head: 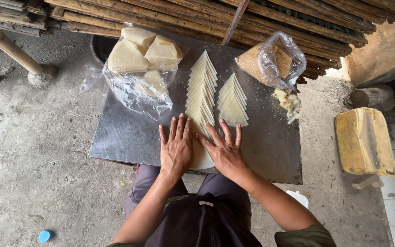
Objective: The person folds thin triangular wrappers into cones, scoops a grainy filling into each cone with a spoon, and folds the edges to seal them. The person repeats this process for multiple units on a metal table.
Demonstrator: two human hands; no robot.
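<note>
My left hand [176, 145] and my right hand [224, 149] lie flat, fingers spread, side by side on a pale triangular pastry sheet [202, 158] at the near edge of a grey metal tabletop [124, 137]. Both palms press on the sheet. Beyond my fingers runs a long overlapping row of triangular sheets [201, 89]. A shorter overlapping row of triangles [232, 100] lies to its right.
A clear plastic bag of pale folded sheets [141, 64] sits at the table's far left. A bag of brown crumbs [270, 59] and a pile of yellowish chunks [288, 103] lie at the far right. Bamboo poles [252, 23] are stacked behind. A yellow wooden stool [364, 142] stands right.
</note>
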